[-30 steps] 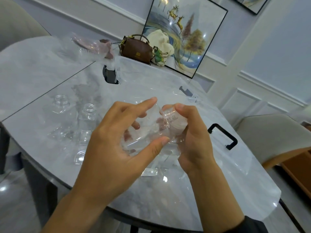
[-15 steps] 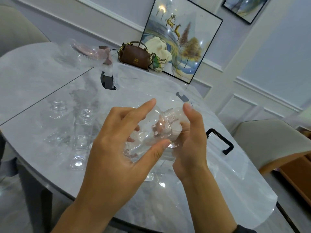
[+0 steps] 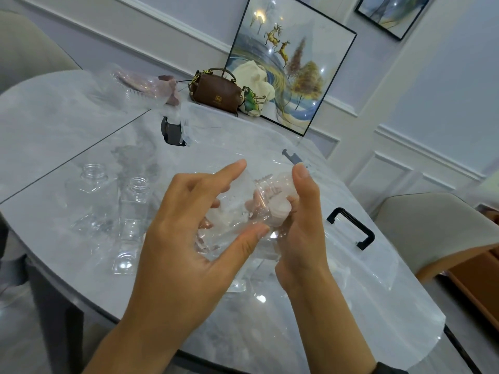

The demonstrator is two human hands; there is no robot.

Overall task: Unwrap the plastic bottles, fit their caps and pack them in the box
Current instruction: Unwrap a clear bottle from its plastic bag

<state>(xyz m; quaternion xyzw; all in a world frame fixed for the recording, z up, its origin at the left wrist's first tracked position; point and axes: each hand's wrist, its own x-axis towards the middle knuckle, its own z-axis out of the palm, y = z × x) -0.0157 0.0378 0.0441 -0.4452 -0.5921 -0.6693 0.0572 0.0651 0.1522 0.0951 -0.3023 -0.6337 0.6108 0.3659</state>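
A clear plastic bottle (image 3: 237, 211) lies on its side in the air above the table, threaded neck pointing right. My left hand (image 3: 194, 238) grips its body between thumb and fingers, index finger stretched out over it. My right hand (image 3: 299, 228) holds a clear cap (image 3: 280, 210) right at the bottle's neck; whether the cap sits on the thread is unclear. Two uncapped clear bottles (image 3: 133, 209) stand on the table to the left, the other (image 3: 93, 193) farther left. The clear box (image 3: 359, 265) with black handles spreads under and behind my hands.
The marble table (image 3: 54, 125) carries loose clear wrapping (image 3: 129, 87) at the back left and a brown handbag (image 3: 216, 90) with a cloth bag at the far edge. A framed picture (image 3: 294, 63) leans on the wall. A chair (image 3: 437, 228) stands at right.
My head has tilted, shifting the view slightly. The cap in my right hand now sits lower against the bottle's neck, and my right fingers have turned round it.
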